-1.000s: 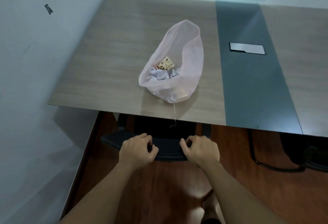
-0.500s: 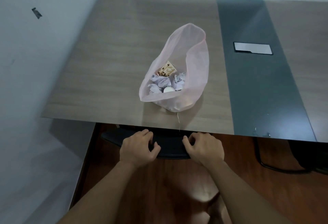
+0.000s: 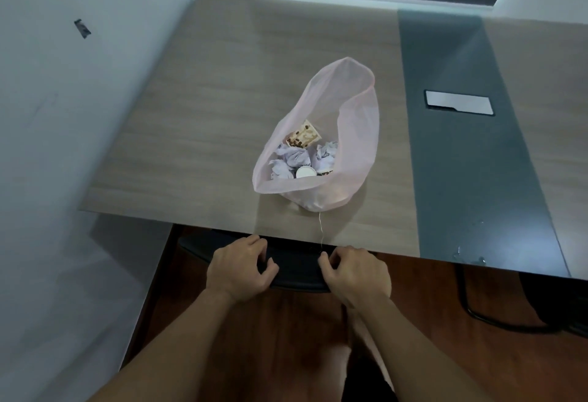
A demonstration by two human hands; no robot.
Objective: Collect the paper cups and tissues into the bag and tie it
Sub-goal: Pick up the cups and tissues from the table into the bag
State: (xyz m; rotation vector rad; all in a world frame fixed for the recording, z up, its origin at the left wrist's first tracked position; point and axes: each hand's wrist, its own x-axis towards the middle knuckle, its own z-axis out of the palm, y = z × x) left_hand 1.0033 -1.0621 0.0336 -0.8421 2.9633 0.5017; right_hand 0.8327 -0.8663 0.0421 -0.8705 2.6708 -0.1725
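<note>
**Bag full but unfastened, both hands down on the chair**

On the far left there is only the pale wall, and the wood-grain bench (image 3: 203, 109) runs from it to a dark grey strip on the right. Near the bench's front edge lies the thin, translucent pink plastic bag (image 3: 356, 134), mouth gaping toward me. Inside sit the crumpled white tissues (image 3: 294, 160), a patterned paper cup (image 3: 302, 137) on its side and a second white paper cup (image 3: 306, 172), rim up. Nothing loose is left on the bench, so I judge only the tying remains.

The risk is plain: the bag is slack, open and close to the edge, so a knock to the bench from the black chair back (image 3: 296, 269) could spill it. A thin pale string (image 3: 320, 230) trails from the bag over the edge, next to the right hand; snagging it may drag the bag off.

The left hand (image 3: 238, 269) grips the chair back, fingers curled over its top. The right hand (image 3: 356, 274) does likewise, fingers bent and clamped on the chair, both forearms reaching straight forward.
</note>
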